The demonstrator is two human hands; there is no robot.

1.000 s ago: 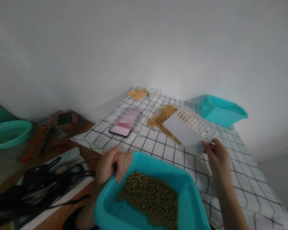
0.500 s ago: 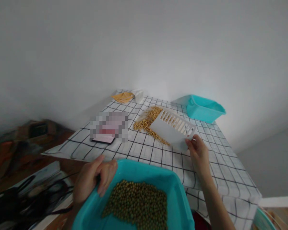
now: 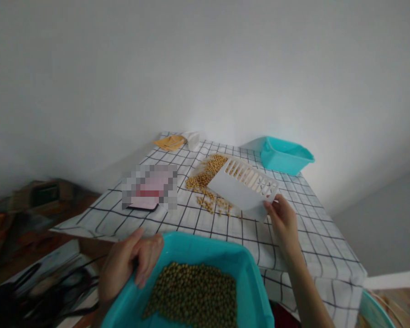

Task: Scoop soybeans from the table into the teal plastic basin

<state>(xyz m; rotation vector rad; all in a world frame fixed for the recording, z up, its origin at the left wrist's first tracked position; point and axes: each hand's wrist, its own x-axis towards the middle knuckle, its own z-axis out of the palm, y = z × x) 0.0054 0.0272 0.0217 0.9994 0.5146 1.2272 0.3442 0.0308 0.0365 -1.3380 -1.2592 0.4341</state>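
My left hand [image 3: 133, 264] is closed over the left rim of a turquoise plastic basin [image 3: 205, 246], held at the table's front edge. Soybeans [image 3: 198, 291] cover much of the basin's floor. At the right, my right hand [image 3: 283, 218] pinches the near corner of a flat white plastic board [image 3: 237, 189] with a row of slots along its far side. The board stands tilted on the table. Against its left side lies a heap of soybeans [image 3: 205, 175], with loose ones scattered toward the front edge.
A second turquoise basin [image 3: 287, 157] stands at the back right by the wall. A blurred-out phone-like object [image 3: 149, 189] lies left on the checked tablecloth [image 3: 177, 218]. Yellow bags [image 3: 170, 142] rest at the back left. Cables and a black bag [image 3: 51, 291] are below left.
Some soybeans beside the board have spread toward the table's front edge. The board has shifted slightly nearer with my right hand. My left hand keeps its grip on the basin.
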